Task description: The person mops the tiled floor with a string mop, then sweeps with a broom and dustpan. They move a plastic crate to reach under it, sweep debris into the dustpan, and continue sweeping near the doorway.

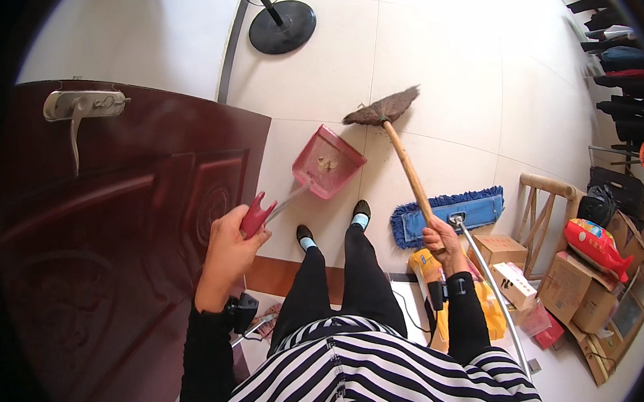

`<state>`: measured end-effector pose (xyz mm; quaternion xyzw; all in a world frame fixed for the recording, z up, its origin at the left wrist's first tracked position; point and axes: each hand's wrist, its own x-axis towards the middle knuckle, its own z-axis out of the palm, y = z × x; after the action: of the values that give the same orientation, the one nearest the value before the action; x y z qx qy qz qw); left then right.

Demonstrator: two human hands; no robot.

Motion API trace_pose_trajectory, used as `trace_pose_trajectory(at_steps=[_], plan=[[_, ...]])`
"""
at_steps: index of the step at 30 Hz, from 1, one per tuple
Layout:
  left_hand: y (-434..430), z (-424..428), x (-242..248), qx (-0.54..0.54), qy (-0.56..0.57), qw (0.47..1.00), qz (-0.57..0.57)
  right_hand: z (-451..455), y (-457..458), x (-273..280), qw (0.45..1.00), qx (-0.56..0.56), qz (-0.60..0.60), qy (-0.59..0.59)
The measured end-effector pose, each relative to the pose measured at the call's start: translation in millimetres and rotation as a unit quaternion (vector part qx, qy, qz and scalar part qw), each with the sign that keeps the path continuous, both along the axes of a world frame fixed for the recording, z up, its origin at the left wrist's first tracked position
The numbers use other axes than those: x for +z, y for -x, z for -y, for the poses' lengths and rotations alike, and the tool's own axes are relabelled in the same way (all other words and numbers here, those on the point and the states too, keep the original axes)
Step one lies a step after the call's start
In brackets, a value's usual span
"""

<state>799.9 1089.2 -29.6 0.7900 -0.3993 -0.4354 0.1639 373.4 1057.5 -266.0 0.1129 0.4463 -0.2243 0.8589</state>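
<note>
My left hand [238, 240] grips the red plastic handle [256, 217] of a long-handled dustpan. Its red pan [330, 160] rests on the tiled floor in front of my feet, with a little pale debris inside. In my right hand [442, 242] is the wooden handle [409, 170] of a broom. The broom's brown bristle head [384, 108] is at the floor, beyond the pan and to its right, not touching it. A few dark specks lie on the tiles near the bristles.
A dark red door [134, 200] stands at my left. Ahead is a round black stand base [282, 27]. At right are a blue dust mop [448, 214], cardboard boxes [565, 285], a yellow bag [489, 308], a bamboo frame [547, 184] and hanging clothes [630, 81].
</note>
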Motion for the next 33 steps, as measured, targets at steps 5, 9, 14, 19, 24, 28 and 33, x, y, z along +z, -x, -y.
trace_pose_trajectory(at_steps=[5, 9, 14, 19, 24, 28, 33], plan=[[-4, 22, -7, -0.049, 0.024, 0.998, 0.032, 32, 33, 51, 0.939, 0.158, -0.243, 0.187], [-7, 38, -14, -0.072, 0.057, 0.995, 0.025, 93, 32, 40, 0.845, 0.250, -0.378, 0.284], [-14, 61, -23, -0.079, 0.011, 0.996, 0.030, 140, -24, -51, 0.667, 0.393, -0.535, 0.338], [-16, 79, -32, -0.104, 0.046, 0.992, 0.053, 46, -83, -100, 0.565, 0.522, -0.518, 0.374], [-12, 89, -36, -0.096, 0.036, 0.994, 0.023, -2, -87, -17, 0.645, 0.528, -0.374, 0.407], [-7, 89, -37, -0.097, 0.014, 0.995, 0.027, 5, -56, 88, 0.798, 0.500, -0.233, 0.244], [-11, 72, -29, -0.123, 0.019, 0.992, 0.034, -34, -24, 145, 0.783, 0.484, -0.304, 0.245]])
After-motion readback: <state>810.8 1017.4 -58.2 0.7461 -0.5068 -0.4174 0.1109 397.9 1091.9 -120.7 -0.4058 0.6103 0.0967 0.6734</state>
